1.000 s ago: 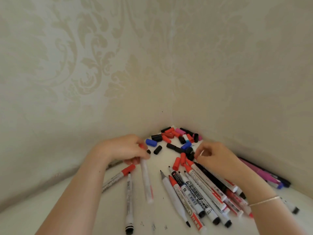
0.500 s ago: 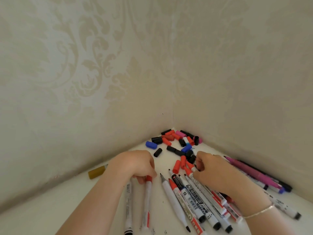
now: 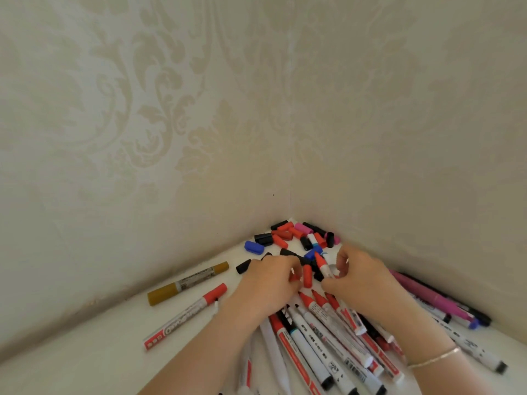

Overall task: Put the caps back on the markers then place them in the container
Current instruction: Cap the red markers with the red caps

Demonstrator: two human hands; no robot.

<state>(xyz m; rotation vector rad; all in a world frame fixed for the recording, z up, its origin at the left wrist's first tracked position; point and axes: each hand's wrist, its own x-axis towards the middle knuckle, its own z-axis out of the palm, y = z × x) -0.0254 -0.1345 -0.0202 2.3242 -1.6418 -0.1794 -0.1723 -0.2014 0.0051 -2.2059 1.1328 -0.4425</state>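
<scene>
Head view, nearest first: a fan of uncapped white markers (image 3: 322,346) with red and black collars lies under my forearms on the white tabletop (image 3: 85,363), tips pointing toward the corner. On my right wrist sits a thin bracelet (image 3: 435,358). To the left, apart from the fan, a red-capped marker (image 3: 185,316) lies at a slant, and just beyond it a mustard-yellow marker (image 3: 188,283) lies along the wall. Along the right wall lie pink and purple markers (image 3: 427,295). My left hand (image 3: 271,283) is curled knuckles-up, and its fingertips pinch something red, I think a cap, though most of it is hidden. Right beside it a loose red cap (image 3: 307,275) lies between my two hands. My right hand (image 3: 359,280) has its fingers curled round a white marker with a red tip (image 3: 323,265), held tilted with the tip up and away from me. Farthest, in the corner of the patterned wallpaper (image 3: 199,124), lies the heap of loose caps (image 3: 293,236), red, black, blue and pink. No container shows.
</scene>
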